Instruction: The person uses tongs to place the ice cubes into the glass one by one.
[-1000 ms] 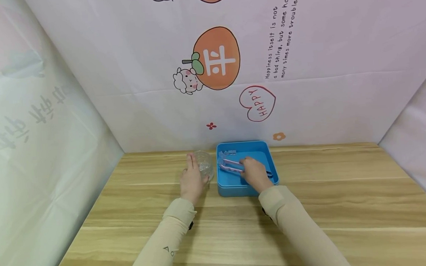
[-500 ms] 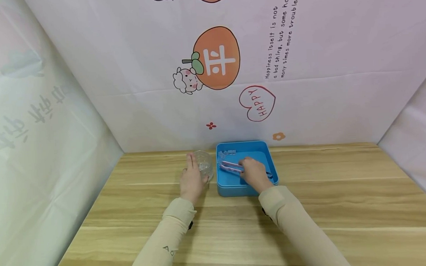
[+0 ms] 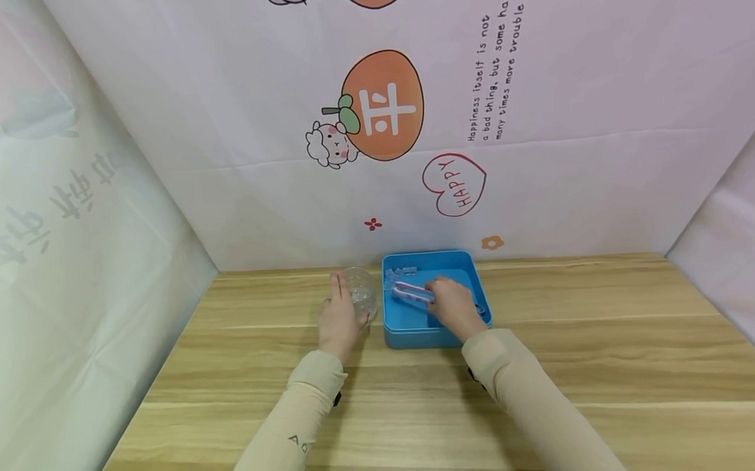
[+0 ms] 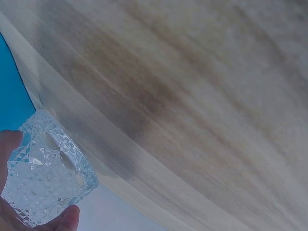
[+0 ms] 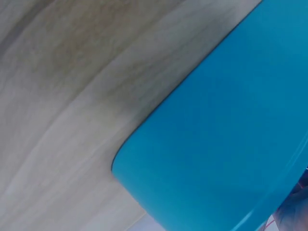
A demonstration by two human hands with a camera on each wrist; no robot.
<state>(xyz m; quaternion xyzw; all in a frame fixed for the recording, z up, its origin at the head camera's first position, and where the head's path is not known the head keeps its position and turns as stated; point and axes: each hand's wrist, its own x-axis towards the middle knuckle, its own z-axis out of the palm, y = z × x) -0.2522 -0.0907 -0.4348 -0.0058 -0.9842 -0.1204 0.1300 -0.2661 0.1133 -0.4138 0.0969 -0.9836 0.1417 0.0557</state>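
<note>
My left hand (image 3: 339,324) holds a clear cut-glass cup (image 3: 364,296) standing on the table, just left of a blue box (image 3: 439,337). In the left wrist view, thumb and fingers lie on either side of the faceted glass (image 4: 50,171). My right hand (image 3: 452,304) reaches into the box and grips pink-and-white tongs (image 3: 411,292). Their tips point left, at several small clear cubes (image 3: 393,277) in the box's left part. Whether a cube is between the tips is too small to tell. The right wrist view shows mostly the box's outer wall (image 5: 216,130).
The box and the cup stand near the back edge of the wooden table (image 3: 385,418). A printed white cloth (image 3: 274,198) hangs right behind them. More cloth hangs at the left and right sides.
The tips of the tongs have come closer together and shifted slightly toward the back of the box, by the cubes. The left hand and the glass cup stay in place.
</note>
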